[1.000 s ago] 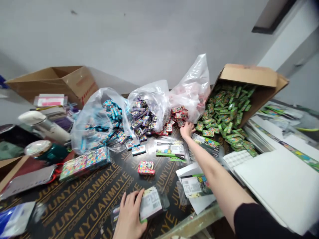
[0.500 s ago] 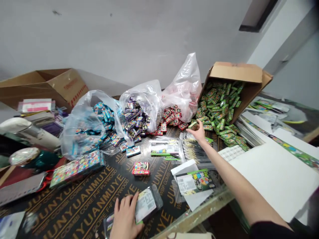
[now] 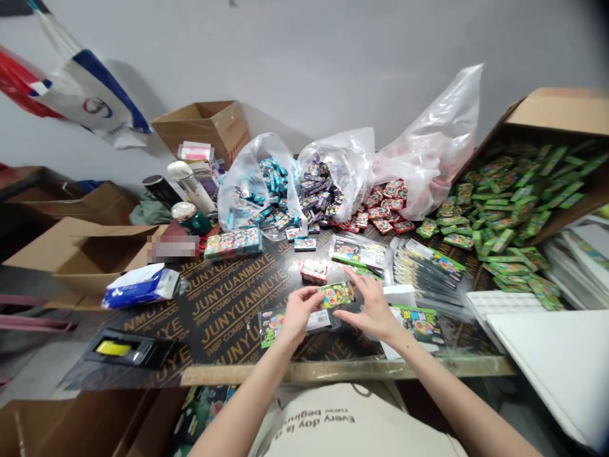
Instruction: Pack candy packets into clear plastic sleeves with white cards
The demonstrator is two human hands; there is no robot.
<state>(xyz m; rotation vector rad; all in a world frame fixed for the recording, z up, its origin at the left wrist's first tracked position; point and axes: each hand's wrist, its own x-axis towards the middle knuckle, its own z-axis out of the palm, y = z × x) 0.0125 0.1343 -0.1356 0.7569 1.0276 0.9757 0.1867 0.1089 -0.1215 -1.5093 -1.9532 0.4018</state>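
Note:
Both hands meet over the near middle of the dark plywood table [image 3: 223, 311]. My left hand [image 3: 297, 312] and my right hand [image 3: 372, 308] pinch a small green printed box [image 3: 336, 294] by its two ends, just above a clear plastic pack with a printed card [image 3: 285, 320] lying on the table. A small red box [image 3: 313, 271] lies just beyond my hands. Further back, open plastic bags spill blue boxes [image 3: 266, 190], purple boxes [image 3: 320, 187] and red boxes [image 3: 387, 206]. A tipped cardboard box [image 3: 547, 111] at the right spills several green boxes [image 3: 499, 209].
Flat printed packs [image 3: 359, 251] and stacked sleeves [image 3: 423, 263] lie behind my right hand. White sheets [image 3: 552, 349] lie at the right. Open cardboard boxes [image 3: 90, 251] stand at the left, with a tissue pack [image 3: 140, 285], bottles [image 3: 190, 187] and a black tray [image 3: 126, 349].
My right hand came back from the green pile with a small green box. My left hand lifted off the plastic pack and took the box's other end. The view swung left and down.

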